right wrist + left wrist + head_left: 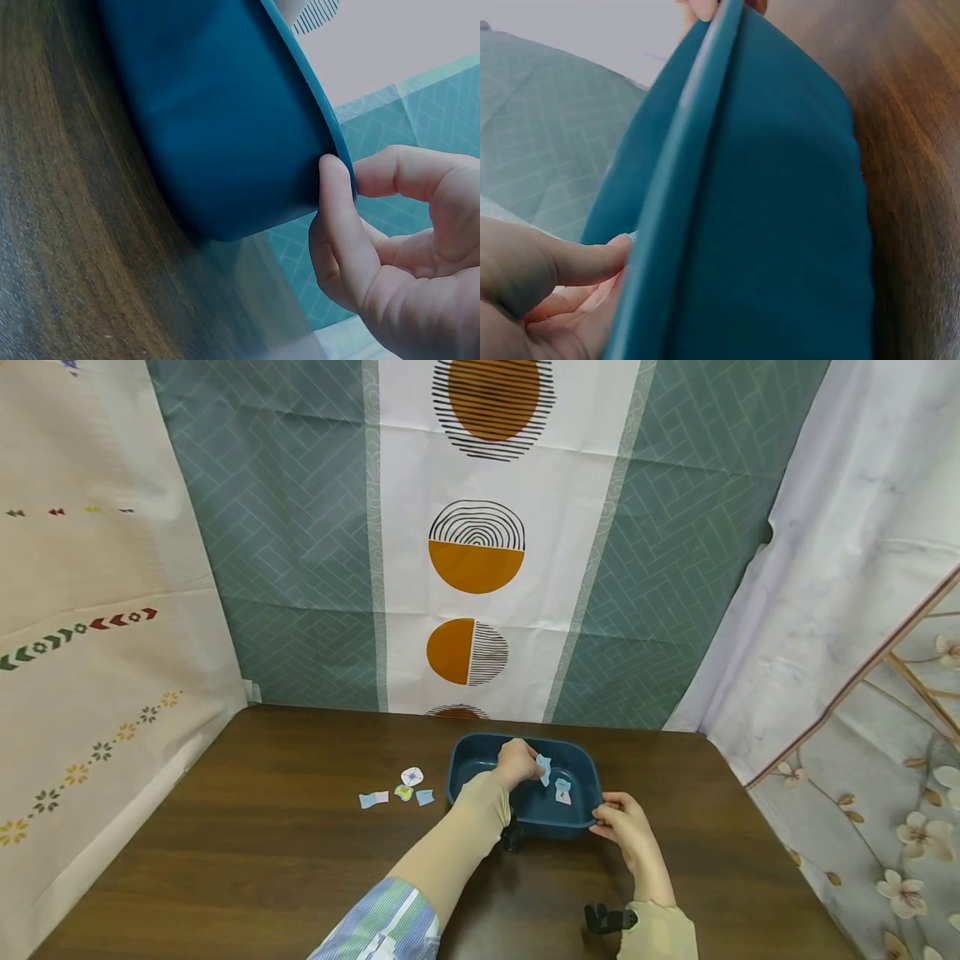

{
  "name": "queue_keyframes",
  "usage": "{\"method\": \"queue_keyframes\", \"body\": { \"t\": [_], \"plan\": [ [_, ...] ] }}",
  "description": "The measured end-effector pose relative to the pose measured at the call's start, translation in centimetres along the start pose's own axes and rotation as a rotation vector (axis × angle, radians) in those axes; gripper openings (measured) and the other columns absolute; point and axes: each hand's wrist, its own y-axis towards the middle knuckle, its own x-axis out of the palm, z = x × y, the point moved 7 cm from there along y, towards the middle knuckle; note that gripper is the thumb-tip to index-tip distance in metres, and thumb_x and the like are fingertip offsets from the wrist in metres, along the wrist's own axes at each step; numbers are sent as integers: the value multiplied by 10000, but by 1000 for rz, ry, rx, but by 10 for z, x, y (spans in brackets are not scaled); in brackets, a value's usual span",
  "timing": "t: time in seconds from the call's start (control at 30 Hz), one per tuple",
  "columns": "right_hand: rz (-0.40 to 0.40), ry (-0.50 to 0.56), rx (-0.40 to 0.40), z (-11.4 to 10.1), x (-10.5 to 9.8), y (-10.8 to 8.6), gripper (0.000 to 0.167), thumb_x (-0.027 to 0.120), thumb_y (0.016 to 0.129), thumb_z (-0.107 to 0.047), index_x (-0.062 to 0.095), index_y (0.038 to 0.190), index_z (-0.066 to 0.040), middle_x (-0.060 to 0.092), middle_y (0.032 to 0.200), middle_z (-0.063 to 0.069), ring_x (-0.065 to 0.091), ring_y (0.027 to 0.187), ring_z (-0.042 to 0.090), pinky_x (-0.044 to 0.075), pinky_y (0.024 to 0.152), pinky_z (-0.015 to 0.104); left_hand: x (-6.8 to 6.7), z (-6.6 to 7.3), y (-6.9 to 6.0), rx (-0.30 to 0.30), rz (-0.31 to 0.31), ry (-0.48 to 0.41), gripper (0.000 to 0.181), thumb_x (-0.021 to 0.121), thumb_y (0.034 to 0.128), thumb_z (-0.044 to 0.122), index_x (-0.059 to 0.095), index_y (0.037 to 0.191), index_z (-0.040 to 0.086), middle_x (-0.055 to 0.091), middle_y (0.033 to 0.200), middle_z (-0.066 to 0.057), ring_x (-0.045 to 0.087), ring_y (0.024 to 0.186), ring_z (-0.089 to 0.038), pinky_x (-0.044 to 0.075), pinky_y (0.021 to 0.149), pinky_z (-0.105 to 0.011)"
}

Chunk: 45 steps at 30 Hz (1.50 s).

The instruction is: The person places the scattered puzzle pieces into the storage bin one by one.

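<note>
Behind tub (555, 830) and table (225, 852), patterned cloth (292, 568).

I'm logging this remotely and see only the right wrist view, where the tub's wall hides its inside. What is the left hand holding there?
Observer: In the head view, the left hand pinches a light-blue piece inside the tub.
Operator: Is anything else in the tub?
Observer: Yes, a second piece, light blue and whitish with a small dark mark, lies on its floor, to the right of the held one.
Operator: And outside it?
Observer: A white piece with a blue star shape lies among other small pieces on the table, left of the tub in the head view.
</note>
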Motion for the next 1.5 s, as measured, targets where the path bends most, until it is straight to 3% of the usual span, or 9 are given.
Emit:
{"method": "queue_keyframes", "body": {
  "t": [0.17, 0.33, 0.5, 0.8, 0.97, 1.17, 1.3, 1.4, 1.5],
  "plan": [
    [3, 4, -1, -1, 1, 0, 459, 532, 880, 28, 373, 1287, 168, 525, 903, 82, 533, 718, 118, 548, 628, 180, 6, -2, 4, -35, 3, 64, 245, 798, 782, 38, 726, 1007, -28, 749, 855, -111, 740, 700, -173, 574, 824, -307],
    [11, 9, -5, -1, 1, -1, 460, 528, 869, 42, 368, 1280, 174, 506, 891, 90, 526, 700, 123, 543, 613, 171, 12, -5, 6, -73, 7, 171, 342, 831, 754, 70, 693, 1037, -64, 728, 891, -154, 735, 663, -187, 573, 840, -321],
    [20, 9, -5, 0, 0, 0, 436, 533, 872, 38, 383, 1260, 169, 515, 883, 85, 525, 700, 120, 544, 613, 175, 19, -8, 10, -68, 17, 225, 337, 854, 734, 89, 702, 990, -70, 723, 770, -142, 732, 643, -192, 571, 850, -328],
    [22, -3, -2, 1, 1, 1, 436, 536, 887, 28, 384, 1270, 170, 525, 902, 99, 533, 710, 121, 548, 619, 177, 19, -8, 5, -54, 44, 184, 265, 848, 725, 60, 704, 901, -76, 697, 658, -119, 724, 602, -191, 587, 739, -280],
    [23, 3, -5, 1, 0, 1, 427, 537, 880, 36, 389, 1258, 169, 521, 890, 89, 528, 707, 119, 546, 615, 175, 19, -8, 4, -58, 49, 177, 284, 862, 708, 64, 714, 901, -84, 700, 631, -121, 725, 602, -200, 587, 766, -292],
    [18, -1, -4, -2, 1, -1, 443, 532, 873, 43, 379, 1268, 175, 507, 894, 93, 524, 703, 120, 542, 615, 171, 19, -10, 7, -70, 17, 195, 356, 867, 724, 123, 705, 963, -85, 705, 658, -120, 726, 609, -195, 570, 840, -303],
    [13, -5, -6, -3, 1, -1, 458, 527, 875, 42, 369, 1282, 179, 504, 906, 103, 524, 707, 124, 541, 618, 172, 16, -13, 8, -80, -21, 203, 444, 858, 746, 164, 676, 1057, -96, 726, 873, -174, 730, 626, -202, 574, 839, -310],
    [11, -8, -3, -4, 1, -1, 454, 531, 885, 32, 368, 1283, 178, 518, 907, 104, 527, 714, 125, 543, 621, 174, 12, -12, 5, -64, -72, 204, 429, 845, 764, 173, 674, 1062, -84, 709, 986, -193, 728, 625, -211, 591, 777, -317],
    [11, -10, 1, -2, 1, -2, 446, 531, 890, 29, 370, 1281, 175, 524, 908, 104, 530, 718, 127, 544, 622, 175, 9, -9, -1, -25, -147, 236, 323, 822, 794, 198, 699, 977, -38, 712, 931, -149, 723, 620, -205, 595, 668, -305]
  ]
}}
